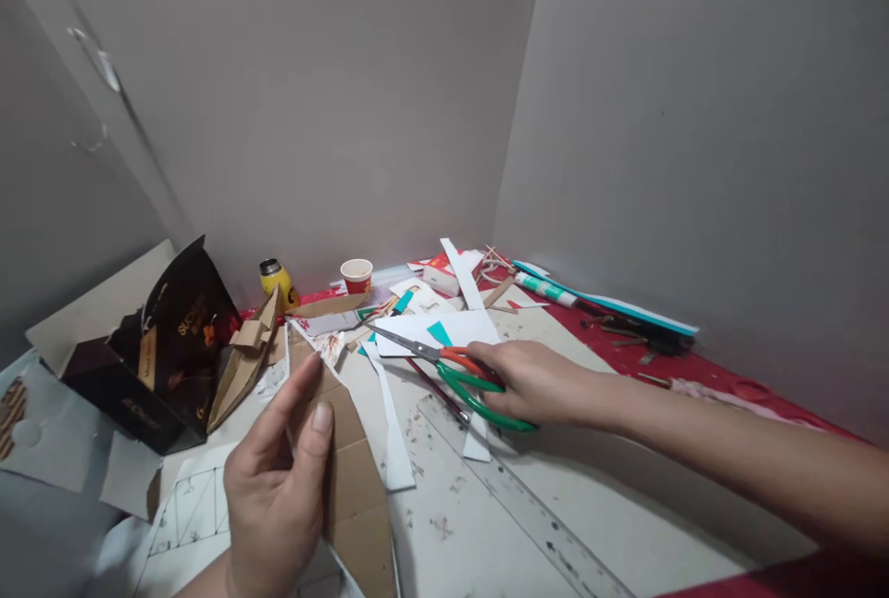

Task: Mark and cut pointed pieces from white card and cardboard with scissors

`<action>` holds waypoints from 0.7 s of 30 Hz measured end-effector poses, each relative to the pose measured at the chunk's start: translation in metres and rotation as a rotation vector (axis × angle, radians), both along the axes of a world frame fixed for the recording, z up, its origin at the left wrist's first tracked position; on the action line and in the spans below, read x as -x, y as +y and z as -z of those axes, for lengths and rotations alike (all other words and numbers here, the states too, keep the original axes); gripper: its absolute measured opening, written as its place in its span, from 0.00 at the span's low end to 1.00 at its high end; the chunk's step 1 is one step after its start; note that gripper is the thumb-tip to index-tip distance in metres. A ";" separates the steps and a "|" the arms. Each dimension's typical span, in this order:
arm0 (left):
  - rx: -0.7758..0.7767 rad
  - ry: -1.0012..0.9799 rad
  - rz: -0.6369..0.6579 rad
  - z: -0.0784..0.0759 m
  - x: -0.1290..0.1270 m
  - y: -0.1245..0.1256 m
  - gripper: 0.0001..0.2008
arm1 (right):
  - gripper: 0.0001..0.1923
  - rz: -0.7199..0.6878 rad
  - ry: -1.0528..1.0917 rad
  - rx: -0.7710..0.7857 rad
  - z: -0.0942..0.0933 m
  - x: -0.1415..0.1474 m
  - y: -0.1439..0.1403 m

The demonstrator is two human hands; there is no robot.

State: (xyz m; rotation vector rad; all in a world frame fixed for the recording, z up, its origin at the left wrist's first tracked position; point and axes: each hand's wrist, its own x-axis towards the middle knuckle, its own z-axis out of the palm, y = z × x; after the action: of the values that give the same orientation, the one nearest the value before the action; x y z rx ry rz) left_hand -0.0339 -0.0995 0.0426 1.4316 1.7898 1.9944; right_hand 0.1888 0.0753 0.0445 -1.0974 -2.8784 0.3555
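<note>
The left hand pinches a long brown cardboard strip upright-ish over the table, while the right hand seems closed around green-handled scissors lying flat, so lifting them comes before cutting

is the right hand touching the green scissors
Touching. The head view shows the right hand laid over the green handles of the scissors, fingers on the loops, with no gap; the blades lie on the white card.

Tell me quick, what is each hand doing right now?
Left hand: closed, pinching a thin white strip over the cardboard piece.
Right hand: closed around the green-handled scissors lying on the table.
</note>
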 end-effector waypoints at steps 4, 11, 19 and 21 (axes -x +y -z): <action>-0.040 -0.052 0.004 -0.002 0.001 -0.001 0.17 | 0.08 -0.072 0.193 0.052 -0.005 0.002 -0.014; -0.087 -0.079 -0.028 -0.009 0.003 -0.005 0.16 | 0.16 -0.206 0.598 0.654 -0.005 0.018 -0.048; -0.166 -0.102 -0.029 -0.014 0.006 -0.007 0.17 | 0.23 -0.410 0.640 0.876 0.006 0.033 -0.065; -0.170 -0.104 -0.018 -0.015 0.005 -0.007 0.17 | 0.25 -0.443 0.661 0.884 0.013 0.037 -0.067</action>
State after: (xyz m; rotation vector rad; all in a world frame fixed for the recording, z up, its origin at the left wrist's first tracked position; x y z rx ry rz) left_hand -0.0394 -0.1063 0.0580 1.3304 1.6312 2.2331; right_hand 0.1522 0.0084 0.0315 -0.2088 -2.2849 1.7265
